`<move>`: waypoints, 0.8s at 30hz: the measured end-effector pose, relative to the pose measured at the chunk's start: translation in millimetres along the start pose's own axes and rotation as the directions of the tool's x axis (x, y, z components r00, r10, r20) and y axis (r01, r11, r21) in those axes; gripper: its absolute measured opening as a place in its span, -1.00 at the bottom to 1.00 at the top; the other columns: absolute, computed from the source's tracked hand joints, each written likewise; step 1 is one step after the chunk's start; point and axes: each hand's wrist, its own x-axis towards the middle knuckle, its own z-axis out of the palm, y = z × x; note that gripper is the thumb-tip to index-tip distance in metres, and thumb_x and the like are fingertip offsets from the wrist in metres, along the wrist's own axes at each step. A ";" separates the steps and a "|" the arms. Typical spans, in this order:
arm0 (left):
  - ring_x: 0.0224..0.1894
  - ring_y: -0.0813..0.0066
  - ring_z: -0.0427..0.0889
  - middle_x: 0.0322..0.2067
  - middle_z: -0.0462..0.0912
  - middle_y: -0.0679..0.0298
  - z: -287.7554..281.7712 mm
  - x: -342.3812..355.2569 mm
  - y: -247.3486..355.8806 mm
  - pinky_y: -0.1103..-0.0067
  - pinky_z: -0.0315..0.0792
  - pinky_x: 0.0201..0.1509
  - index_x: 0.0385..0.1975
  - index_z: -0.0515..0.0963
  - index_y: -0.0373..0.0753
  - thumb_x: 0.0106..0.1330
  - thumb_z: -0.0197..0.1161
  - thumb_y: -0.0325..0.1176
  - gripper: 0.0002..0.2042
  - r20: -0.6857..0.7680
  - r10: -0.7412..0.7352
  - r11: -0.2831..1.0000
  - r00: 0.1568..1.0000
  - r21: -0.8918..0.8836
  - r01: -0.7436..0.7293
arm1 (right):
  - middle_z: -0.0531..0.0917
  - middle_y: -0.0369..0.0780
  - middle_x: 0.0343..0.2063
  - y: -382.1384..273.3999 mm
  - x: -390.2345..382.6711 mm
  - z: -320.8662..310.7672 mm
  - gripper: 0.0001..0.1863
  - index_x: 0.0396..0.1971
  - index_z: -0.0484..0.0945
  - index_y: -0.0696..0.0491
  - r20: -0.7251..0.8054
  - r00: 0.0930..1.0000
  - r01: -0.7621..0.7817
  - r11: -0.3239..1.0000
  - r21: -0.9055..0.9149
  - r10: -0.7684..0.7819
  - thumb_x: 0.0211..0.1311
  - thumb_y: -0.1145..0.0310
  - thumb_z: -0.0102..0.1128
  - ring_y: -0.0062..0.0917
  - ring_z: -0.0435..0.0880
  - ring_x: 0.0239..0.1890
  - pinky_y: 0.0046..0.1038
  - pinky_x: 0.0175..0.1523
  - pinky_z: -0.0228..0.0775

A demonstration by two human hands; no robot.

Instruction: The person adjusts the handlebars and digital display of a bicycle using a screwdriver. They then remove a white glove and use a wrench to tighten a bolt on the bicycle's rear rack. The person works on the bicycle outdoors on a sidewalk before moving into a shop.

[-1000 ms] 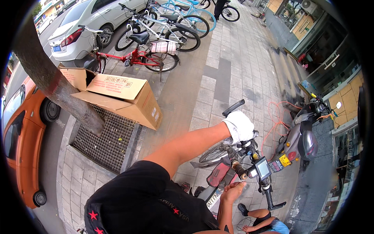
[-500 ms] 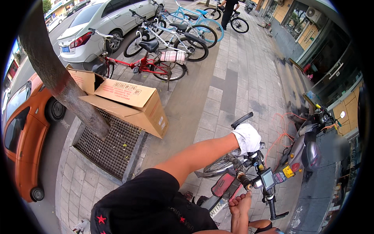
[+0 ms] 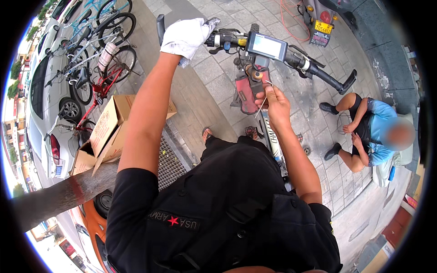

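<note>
My left hand (image 3: 185, 38), in a white glove, grips the left side of a black bicycle handlebar (image 3: 318, 69). A rectangular display (image 3: 266, 45) is mounted near the bar's middle. Below it, my right hand (image 3: 273, 102) pinches a thin metal rod-like tool (image 3: 262, 107) just under the stem (image 3: 255, 73). A red-and-black frame bag (image 3: 248, 98) lies behind that hand, and the bike's white frame (image 3: 273, 136) runs down toward my legs.
A person (image 3: 378, 132) in blue sits low at the right. A scooter (image 3: 325, 18) and orange cable (image 3: 287, 20) are ahead. At left stand parked bicycles (image 3: 116, 61), a cardboard box (image 3: 107, 129), a tree trunk (image 3: 59, 200), a white car (image 3: 45, 100) and an orange car (image 3: 95, 230).
My view has swung down and turned, so the handlebar appears higher and the seated person is in full view. The thin tool in my right hand now shows clearly.
</note>
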 end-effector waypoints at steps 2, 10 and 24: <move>-0.15 -0.11 0.72 -0.29 0.75 -0.06 0.4 2.8 5.2 0.15 0.54 0.01 -0.22 0.68 -0.21 0.58 -0.12 0.18 -0.42 0.021 -0.028 0.999 0.999 -0.016 0.029 | 0.73 -0.25 -0.32 8.7 2.2 -2.0 -0.65 0.09 0.62 0.16 0.037 0.992 0.126 0.991 -0.045 -0.124 0.62 0.19 0.10 -0.59 0.71 -0.33 -0.53 -0.17 0.56; -0.13 -0.14 0.70 -0.24 0.74 -0.10 5.2 4.8 4.6 0.15 0.54 0.03 -0.20 0.67 -0.23 0.59 -0.14 0.16 -0.42 -0.005 -0.043 0.999 0.999 -0.001 0.043 | 0.77 -0.22 -0.20 29.7 11.5 5.1 -0.62 0.14 0.60 0.21 0.080 0.964 0.258 0.965 -0.047 -0.253 0.60 0.20 0.13 -0.60 0.74 -0.19 -0.53 -0.06 0.57; -0.15 -0.08 0.72 -0.30 0.74 -0.08 11.9 1.0 0.4 0.18 0.57 -0.01 -0.22 0.66 -0.25 0.59 -0.09 0.09 -0.48 -0.102 0.042 0.999 0.994 0.039 -0.038 | 0.75 -0.26 -0.20 23.0 25.3 -10.8 -0.68 0.07 0.66 0.18 0.196 0.816 0.568 0.690 -0.448 -0.544 0.60 0.25 0.14 -0.58 0.69 -0.14 -0.49 0.01 0.52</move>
